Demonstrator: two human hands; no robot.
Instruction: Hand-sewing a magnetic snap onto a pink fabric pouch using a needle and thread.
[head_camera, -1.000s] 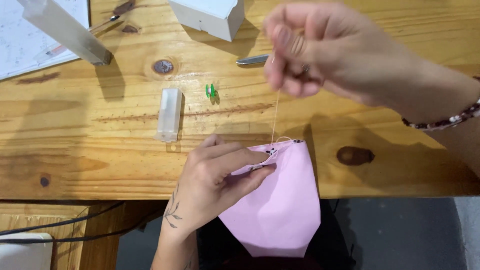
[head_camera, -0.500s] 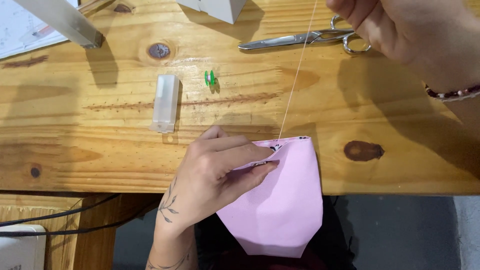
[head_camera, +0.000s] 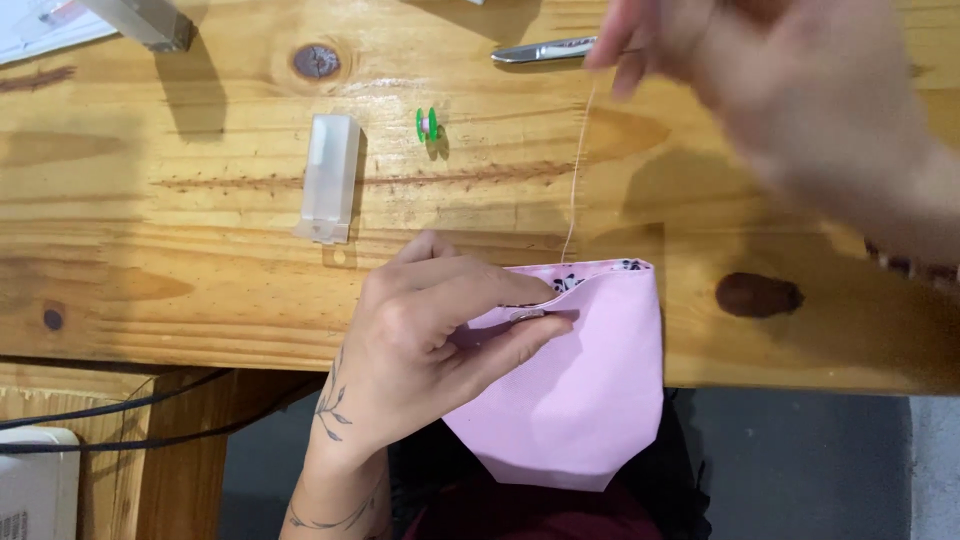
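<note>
A pink fabric pouch (head_camera: 575, 390) lies at the near edge of a wooden table (head_camera: 200, 260), its upper part on the boards and its lower, tapered part hanging past the edge. The open top rim shows a patterned black-and-white lining. A small metal snap sits on the pouch near its left edge, between the fingers of the left hand.

The left hand (head_camera: 430, 335) grasps the pouch at that left edge, thumb and forefinger pinched on the fabric around the snap.

A thin pale thread (head_camera: 575, 180) rises taut from the top rim of the pouch to the right hand (head_camera: 790, 110). The right hand is raised above the table and blurred; its fingertips are closed on the upper end of the thread. Whether a needle is held cannot be told.

Beyond the pouch on the table lie a translucent plastic case (head_camera: 328, 178), a small green bobbin (head_camera: 428, 124) just to its right, and metal scissors (head_camera: 545, 50) partly hidden by the right hand.
</note>
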